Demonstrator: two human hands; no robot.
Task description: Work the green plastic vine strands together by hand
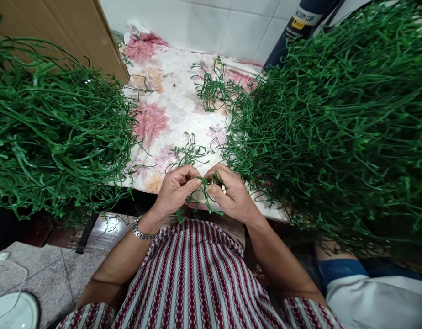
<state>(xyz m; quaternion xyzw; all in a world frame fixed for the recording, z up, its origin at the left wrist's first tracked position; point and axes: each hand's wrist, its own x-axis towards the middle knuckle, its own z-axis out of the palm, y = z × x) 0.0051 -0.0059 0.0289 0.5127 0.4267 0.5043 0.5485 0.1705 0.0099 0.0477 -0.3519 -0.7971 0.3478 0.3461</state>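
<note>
Close to my waist, both hands meet at a thin, branching green plastic plant stem (207, 197). My left hand (176, 188) pinches it between thumb and forefinger. My right hand (232, 194) is closed on its other side, thumb against the fingers, with green tips and small pale bits showing there. Just beyond my hands, a few loose green stems (188, 151) lie on the flowered cloth (183, 105). A huge heap of thin green stems (334, 132) rises to the right. On the left stands another heap of thicker, glossier stems (56, 132).
A cardboard box (70, 27) stands behind the left heap. A dark blue vacuum cup (293, 34) leans by the right heap, near the tiled wall (211, 25). A small stem cluster (218, 87) lies further back. Another person's leg (341, 269) is at lower right.
</note>
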